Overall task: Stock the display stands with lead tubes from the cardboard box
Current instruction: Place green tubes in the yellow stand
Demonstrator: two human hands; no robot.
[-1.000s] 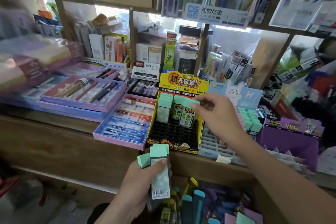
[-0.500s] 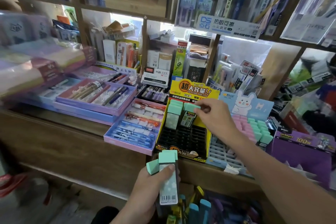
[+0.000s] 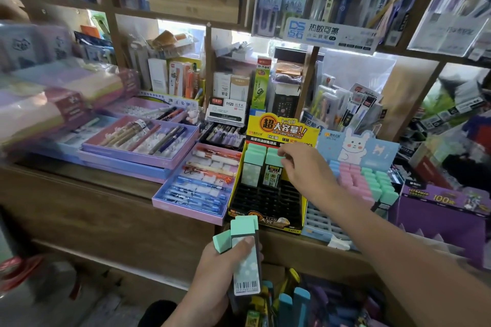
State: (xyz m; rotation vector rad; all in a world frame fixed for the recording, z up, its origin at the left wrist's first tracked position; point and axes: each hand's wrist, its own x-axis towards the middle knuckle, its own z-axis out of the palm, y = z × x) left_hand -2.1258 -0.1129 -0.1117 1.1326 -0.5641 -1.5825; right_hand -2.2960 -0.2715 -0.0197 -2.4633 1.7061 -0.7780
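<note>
A yellow and black display stand point(image 3: 265, 204) sits on the wooden counter, with several mint-capped lead tubes in its back rows. My right hand point(image 3: 308, 170) reaches over it and pinches the cap of one mint lead tube point(image 3: 273, 164) standing in the stand. My left hand point(image 3: 220, 273) is low and in front of the counter, gripping a small bundle of mint-capped lead tubes point(image 3: 245, 252), barcode facing me. A second blue rabbit display stand point(image 3: 358, 175) with pink and mint tubes stands to the right. Below, more tubes point(image 3: 292, 302) stick up; the cardboard box itself is hidden.
Pink and purple pen trays point(image 3: 138, 146) and a tray of refills point(image 3: 199, 183) lie left of the stand. A purple box point(image 3: 446, 210) stands at the right. Shelves above are packed with hanging pen packs. The counter's wooden front point(image 3: 106, 220) runs below.
My right hand has pushed the mint tube down into its slot in the yellow stand. The view has shifted slightly closer. My left hand still holds its bundle.
</note>
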